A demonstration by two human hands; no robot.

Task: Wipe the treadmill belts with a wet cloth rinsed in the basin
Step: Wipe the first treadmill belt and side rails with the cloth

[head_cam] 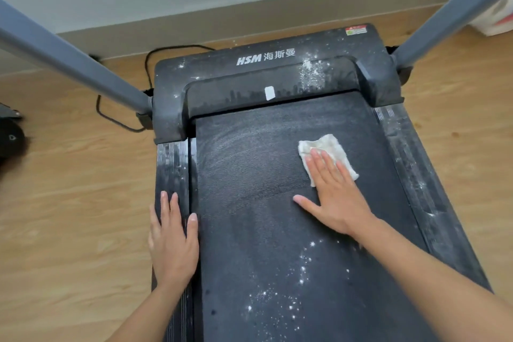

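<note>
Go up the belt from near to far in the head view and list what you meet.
White specks → right hand, flat on the belt → cloth under its fingertips → white tag → HSM logo.

One head-worn view (wide-angle), close above the black textured treadmill belt [249, 175], facing forward and steeply down, black plastic motor cover [211, 64] at 12 o'clock, left grey metal upright [69, 64] at 10 o'clock, right grey metal upright [449, 14] at 2 o'clock
</note>
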